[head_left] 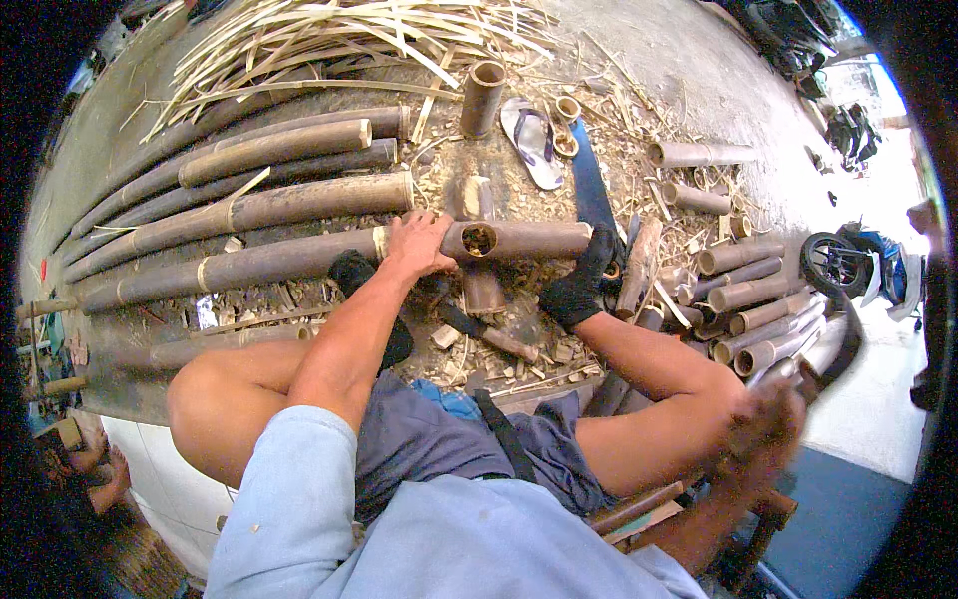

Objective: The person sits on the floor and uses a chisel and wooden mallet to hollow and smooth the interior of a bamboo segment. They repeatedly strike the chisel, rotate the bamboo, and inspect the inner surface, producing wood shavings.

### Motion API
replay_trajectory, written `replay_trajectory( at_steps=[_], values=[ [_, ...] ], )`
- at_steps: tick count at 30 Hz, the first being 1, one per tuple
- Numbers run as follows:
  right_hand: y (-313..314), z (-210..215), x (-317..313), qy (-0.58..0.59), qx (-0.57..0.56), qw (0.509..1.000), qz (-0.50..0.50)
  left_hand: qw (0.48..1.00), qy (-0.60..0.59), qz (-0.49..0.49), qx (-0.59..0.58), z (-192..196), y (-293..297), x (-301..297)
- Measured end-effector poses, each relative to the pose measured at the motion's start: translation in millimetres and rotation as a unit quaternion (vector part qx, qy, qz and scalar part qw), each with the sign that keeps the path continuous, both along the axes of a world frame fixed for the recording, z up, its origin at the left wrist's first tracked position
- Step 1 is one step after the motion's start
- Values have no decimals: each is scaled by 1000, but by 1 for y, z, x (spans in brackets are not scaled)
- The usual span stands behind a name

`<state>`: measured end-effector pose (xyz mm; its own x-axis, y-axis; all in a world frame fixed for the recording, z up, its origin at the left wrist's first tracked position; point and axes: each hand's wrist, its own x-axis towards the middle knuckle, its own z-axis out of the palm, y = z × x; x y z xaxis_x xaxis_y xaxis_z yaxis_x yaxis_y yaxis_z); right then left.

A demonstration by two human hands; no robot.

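Note:
My left hand (417, 243) is closed over a brown bamboo pole (544, 241) that lies crosswise in front of me. Just right of that hand, a round dark opening (479, 239) shows in the bamboo. Beneath it, a short thick piece (485, 292) runs crosswise. Near the pole's right end is my foot in a black sock (579, 285). Off to the right, my right hand (763, 424) is raised and smeared by motion, gripping a machete with a curved dark blade (846, 349). Its handle is mostly hidden by the fingers.
Several long bamboo poles (299, 200) lie at the left, below a heap of pale split strips (349, 40). Short bamboo lengths (748, 290) are piled at the right. A blue saw blade (591, 175), a flip-flop (532, 145) and an upright bamboo tube (483, 105) stand or lie ahead among chips.

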<state>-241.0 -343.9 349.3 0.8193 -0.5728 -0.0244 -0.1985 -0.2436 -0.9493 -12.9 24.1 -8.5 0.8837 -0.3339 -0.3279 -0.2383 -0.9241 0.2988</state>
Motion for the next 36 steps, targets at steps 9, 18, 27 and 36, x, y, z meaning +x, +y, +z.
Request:
replay_trajectory(
  at_steps=[9,18,27,36],
  values=[
    [207,-303,117,255,284,919,97,993,66,-1,-95,-5,-16,27],
    [207,-326,122,266,373,888,47,997,3,60,-39,5,-34,15],
    [129,-314,161,340,220,870,281,986,-64,152,-30,-3,-50,11],
    [82,-289,257,380,-99,735,552,969,-123,200,-80,-11,-55,11]
  ],
)
